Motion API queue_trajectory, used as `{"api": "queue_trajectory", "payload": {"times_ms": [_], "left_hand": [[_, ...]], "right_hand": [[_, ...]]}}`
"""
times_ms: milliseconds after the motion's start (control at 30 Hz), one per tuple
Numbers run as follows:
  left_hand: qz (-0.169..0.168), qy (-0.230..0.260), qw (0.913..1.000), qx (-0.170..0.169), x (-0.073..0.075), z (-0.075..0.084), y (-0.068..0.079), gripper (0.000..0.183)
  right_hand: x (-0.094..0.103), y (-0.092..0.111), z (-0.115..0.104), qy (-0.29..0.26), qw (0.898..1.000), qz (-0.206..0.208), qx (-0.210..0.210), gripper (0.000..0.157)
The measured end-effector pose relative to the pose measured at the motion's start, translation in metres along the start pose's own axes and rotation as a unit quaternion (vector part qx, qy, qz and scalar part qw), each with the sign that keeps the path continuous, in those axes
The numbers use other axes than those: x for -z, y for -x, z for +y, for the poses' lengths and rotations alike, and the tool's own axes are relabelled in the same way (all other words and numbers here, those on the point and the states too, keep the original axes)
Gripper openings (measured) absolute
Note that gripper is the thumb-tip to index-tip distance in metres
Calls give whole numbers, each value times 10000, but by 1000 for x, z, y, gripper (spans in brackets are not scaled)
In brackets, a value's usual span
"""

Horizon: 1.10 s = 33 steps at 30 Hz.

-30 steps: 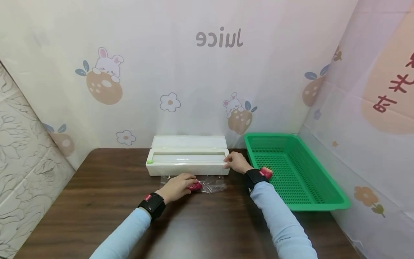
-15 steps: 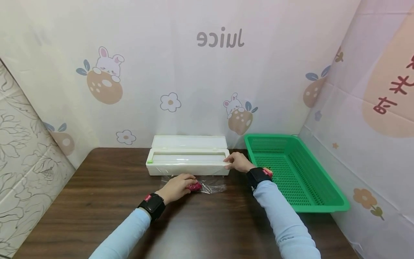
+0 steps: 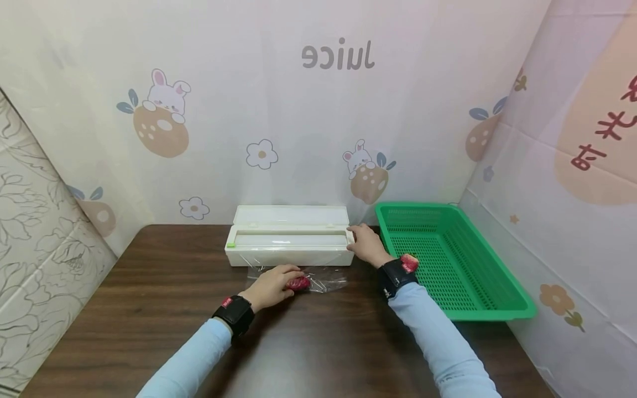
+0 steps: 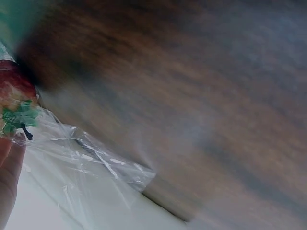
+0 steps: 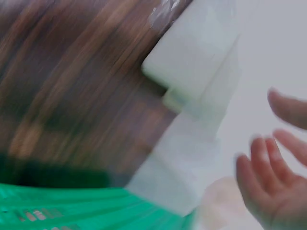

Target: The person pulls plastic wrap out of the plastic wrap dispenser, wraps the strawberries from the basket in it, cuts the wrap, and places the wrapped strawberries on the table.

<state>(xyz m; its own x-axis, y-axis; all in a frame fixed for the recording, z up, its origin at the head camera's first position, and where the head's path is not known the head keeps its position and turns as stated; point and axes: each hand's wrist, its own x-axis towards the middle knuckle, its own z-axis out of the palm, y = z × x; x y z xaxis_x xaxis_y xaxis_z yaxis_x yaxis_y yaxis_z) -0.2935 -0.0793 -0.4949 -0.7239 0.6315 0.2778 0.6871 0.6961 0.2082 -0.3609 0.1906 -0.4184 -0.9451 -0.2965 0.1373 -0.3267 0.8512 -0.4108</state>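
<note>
Left hand [image 3: 271, 288] grasps the red fruit [image 3: 298, 283], fingers over the top, thumb on the near side. Fruit is on the table [image 3: 149, 309], just in front of the white box [image 3: 288, 257]. Left wrist view: green leaf and dark stem on the fruit, a fingertip against it beside the leaf. Clear film [image 3: 327, 281] runs from the box's front down to the table and lies wrinkled about the fruit; whether it wraps fully round, cannot tell.

Right hand [image 3: 367, 246] is released, fingers loosely spread, at the right end of the box. Contact with the box: cannot tell; right wrist view is blurred.

Box lid [image 3: 291, 214] stands raised at the back. Pale roll [image 3: 291, 240] lies lengthwise inside; small green slider [image 3: 231, 245] at the left end of the front edge.

Green basket [image 3: 490, 315] sits right of the box. A red-and-yellow piece [image 3: 410, 262] shows at its left side, partly hidden by the right wrist strap [image 3: 393, 276]. Sleeves [image 3: 189, 359] light blue.
</note>
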Motion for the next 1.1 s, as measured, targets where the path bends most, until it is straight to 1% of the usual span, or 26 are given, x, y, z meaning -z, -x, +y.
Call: {"api": "queue_trajectory", "payload": {"times_ms": [67,100,133,167,267,300,367,500,600,767,867,1000,1100], "left_hand": [[7,59,10000,19,0,0,1,53],[26,122,9999,38,0,-1,2,55],[69,154,9998,42,-1,-1,3,57],[120,171,9998,59,-1,-1,3,57],[308,161,9993,157,-3,0,5,59],[342,129,9991,233,-3,0,5,60],[357,51,9986,390,-4,0,5,61],[251,65,9978,605,-4,1,5,62],[214,175,9976,631,-4,1,4,59],[195,281,9970,698,-3,1,2,50],[143,471,9957,779,-2,3,2,49],[-16,810,9921,963,1,6,2,48],[-141,909,9898,1089,3,7,1,46]], "right_hand": [[-5,7,-14,145,9986,485,142,44],[-9,11,-20,218,9969,691,292,41],[-14,15,-26,271,9950,829,486,38],[-19,19,-32,333,9932,862,712,36],[-38,30,-45,583,9864,659,1386,31],[-44,33,-48,668,9842,505,1561,31],[-56,39,-54,743,9816,115,1754,34],[-74,43,-62,757,9815,-486,1688,43],[-82,42,-65,705,9819,-670,1627,47],[-89,41,-67,548,9837,-776,1525,45],[-91,43,-69,481,9848,-801,1462,45],[-91,47,-71,413,9843,-709,1560,44],[-91,48,-71,376,9840,-647,1617,42]]}}
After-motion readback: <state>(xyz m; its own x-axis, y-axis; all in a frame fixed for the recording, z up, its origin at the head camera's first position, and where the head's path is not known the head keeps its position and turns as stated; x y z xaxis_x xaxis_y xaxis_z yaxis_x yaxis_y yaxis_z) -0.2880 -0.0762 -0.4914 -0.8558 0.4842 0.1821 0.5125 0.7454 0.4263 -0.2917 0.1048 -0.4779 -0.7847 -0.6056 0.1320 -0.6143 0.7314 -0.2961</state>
